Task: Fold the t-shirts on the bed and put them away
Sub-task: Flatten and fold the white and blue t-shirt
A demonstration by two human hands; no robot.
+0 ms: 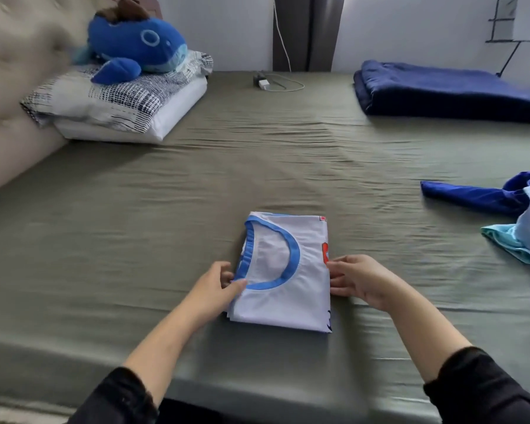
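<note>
Black sleeves low in the frame, 2 bare forearms reaching up and inward from them. Left hand (218, 283) at the left edge of the folded white t-shirt with the blue neckband (283, 270), thumb on top and fingers curled round the edge, pinching the cloth just beside the collar. Right hand (357, 278) against the opposite edge, fingertips tucked at the fold near a small red print; grasping, as far as could be judged, though the fingertips were partly hidden by the cloth.

Shirt lay flat on the olive-green bed sheet (166, 224), lower centre of the frame, between the 2 hands. Long axis ran away from the camera, collar opening turned toward the left. Both hands about equally near, 1 to each long side, so a lift straight up looked the likely call, with the bundle kept level to save the folds.

Unfolded heap of royal blue, pale blue and turquoise garments (508, 209) at the right edge, well apart from the right hand; probably next for folding. Folded navy blanket (447, 90) in the upper right. Blue plush whale (135, 47) on a stack of patterned pillows (117, 105) in the upper left, against a beige tufted headboard (16, 71). White charger with cable (265, 82) at the top centre.
</note>
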